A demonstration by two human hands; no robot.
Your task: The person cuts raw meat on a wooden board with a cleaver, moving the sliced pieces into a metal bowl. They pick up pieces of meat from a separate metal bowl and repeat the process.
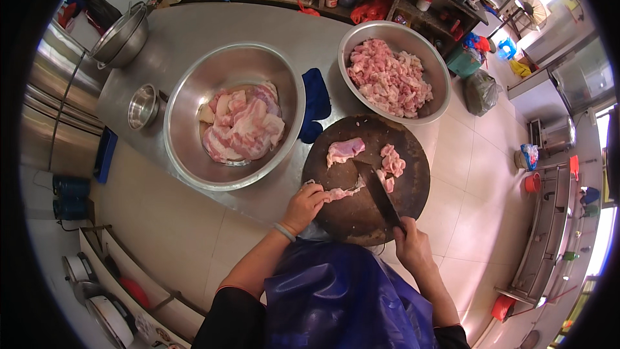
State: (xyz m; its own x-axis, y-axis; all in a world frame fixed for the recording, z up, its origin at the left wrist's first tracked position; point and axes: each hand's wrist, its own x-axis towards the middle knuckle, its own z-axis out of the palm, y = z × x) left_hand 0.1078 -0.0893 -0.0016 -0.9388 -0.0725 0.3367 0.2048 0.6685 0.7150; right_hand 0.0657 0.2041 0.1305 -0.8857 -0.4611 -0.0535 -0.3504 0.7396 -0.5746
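My left hand grips one end of a thin strip of raw meat on a round, dark chopping board. In my right hand is the handle of a cleaver; its dark blade lies over the board, between the strip and some cut meat pieces. A larger piece of raw meat rests on the board beyond the blade's tip. Left of the board, a big steel basin holds large slabs of raw meat. Behind the board, another steel basin holds chopped meat.
A dark blue cloth lies between the basins on the steel table. At the left are a small steel bowl and stacked steel bowls. Shelves with jars and red bags stand behind the table. A blue apron covers my front.
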